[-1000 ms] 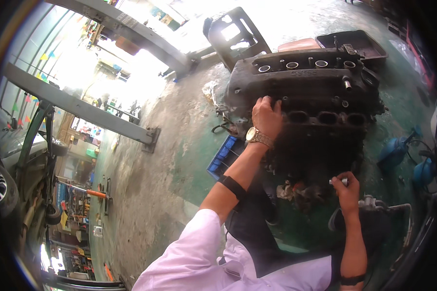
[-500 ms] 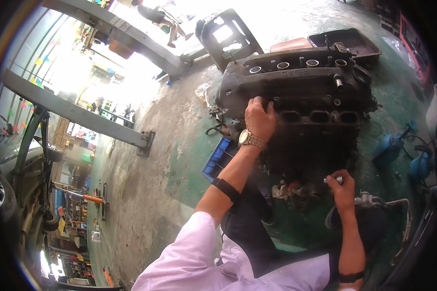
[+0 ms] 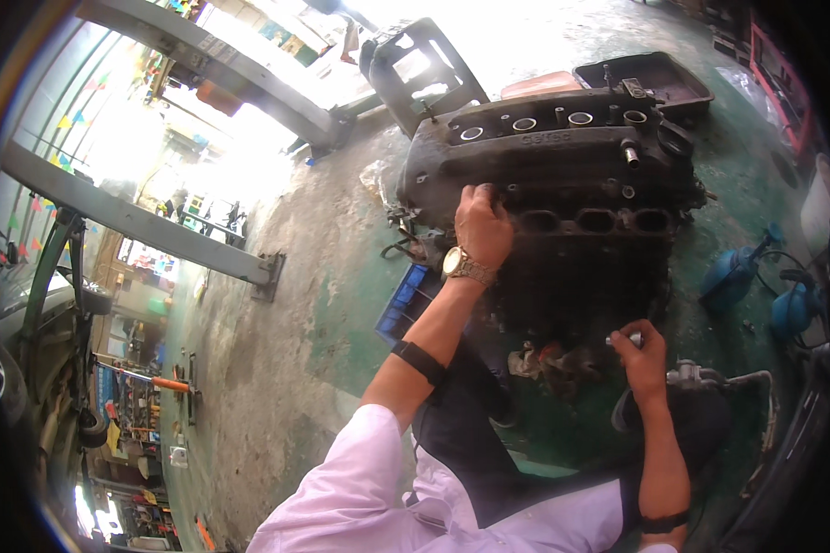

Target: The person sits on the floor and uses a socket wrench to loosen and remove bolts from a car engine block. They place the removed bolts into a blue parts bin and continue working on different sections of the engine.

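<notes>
- Work in hand: by judgement, hand work at the front edge of the engine's top cover, with a small part in reserve; the exact operation cannot be confirmed.
- Engine (image 3: 572,166): stands on the floor directly ahead of the person, top cover facing up.
- Left hand (image 3: 482,226): on the engine's front edge, left of the visible ports. Fingers bent and bunched, tips against the metal. Whether they pinch anything cannot be told.
- Right hand (image 3: 646,355): low, in front of the engine and apart from it. Fingers curled closed around a short silvery metal piece (image 3: 623,340), one end projecting to the left.
- Next move, as judged: calls for the left fingertips to work by feel in a tight spot, and for the right to carry its piece up without dropping it.
- Count, engine: one; round holes (image 3: 524,124) on top, four; front ports (image 3: 596,220), three visible, any further one hidden by the left hand.
- Count, hands: two; metal piece, one; watch (image 3: 453,262), one; black bands (image 3: 420,362), two, one per arm.
- Count, surroundings: blue crate (image 3: 398,309), one; dark tray (image 3: 678,78), one; blue cans (image 3: 730,275), two; crumpled rag heap (image 3: 549,361), one, pieces not separable.
</notes>
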